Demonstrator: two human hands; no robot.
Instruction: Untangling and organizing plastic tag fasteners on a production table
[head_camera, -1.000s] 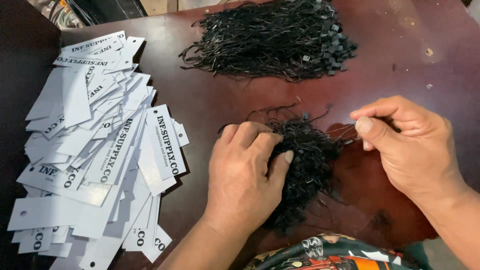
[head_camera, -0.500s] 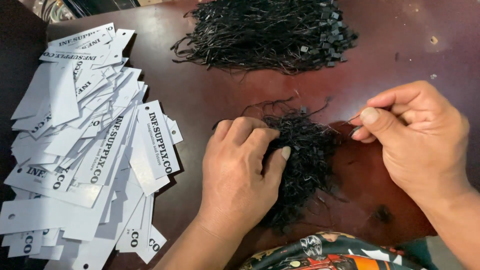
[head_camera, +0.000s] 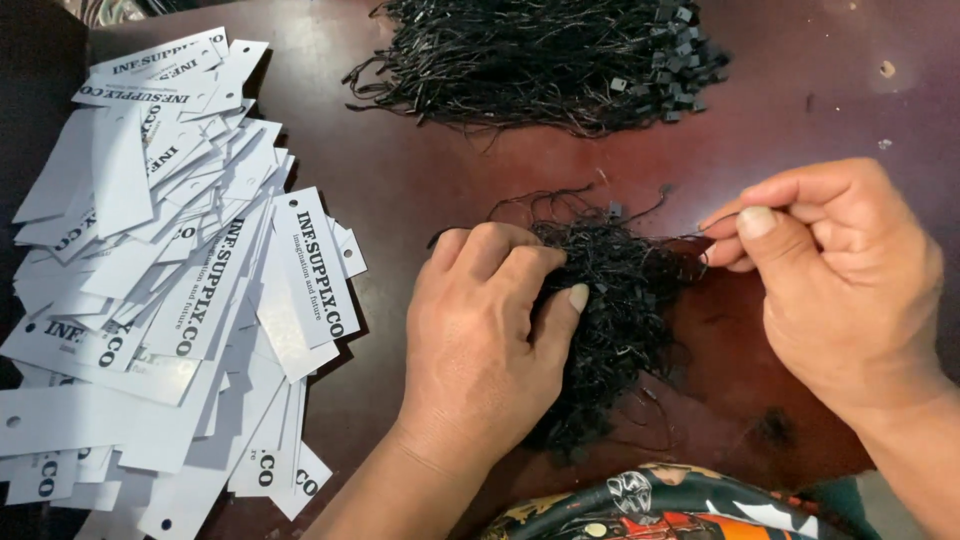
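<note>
On the near table, the left hand (head_camera: 490, 350) presses the tangled strings (head_camera: 610, 310); the right hand (head_camera: 840, 280) pinches one strand (taut), which could snag and drag the clump.

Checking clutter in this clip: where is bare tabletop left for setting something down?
Bare table runs between the white tags and the far cord pile, and right of that pile. Crowded: left hand on the near cord bundle, right hand beside it.
</note>
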